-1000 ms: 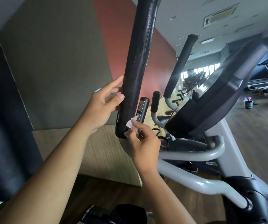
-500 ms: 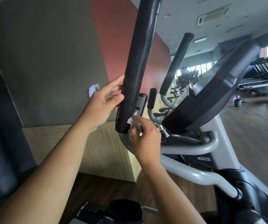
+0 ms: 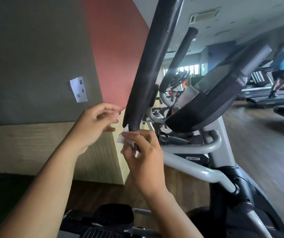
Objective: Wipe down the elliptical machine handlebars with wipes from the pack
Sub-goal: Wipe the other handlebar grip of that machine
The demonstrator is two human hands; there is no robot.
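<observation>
The near black foam handlebar [image 3: 152,62] of the elliptical rises steeply through the middle of the view. My right hand [image 3: 143,155] pinches a small crumpled white wipe [image 3: 122,138] just below the handlebar's lower end, where the grey tube begins. My left hand [image 3: 95,124] hovers just left of the handlebar's foot, fingers loosely curled and holding nothing, a small gap between it and the foam. A second black handlebar [image 3: 180,60] stands farther back. The pack of wipes is not in view.
The dark console [image 3: 211,100] and grey stationary bars [image 3: 194,148] fill the right. A pedal [image 3: 113,219] lies at the bottom. A green and red wall with a paper notice [image 3: 78,89] is on the left. A person runs on a treadmill [image 3: 264,100] far right.
My left hand has let go of the handlebar and drawn back to the left. My right hand with the wipe slid down past the foam's lower end. The view swung left.
</observation>
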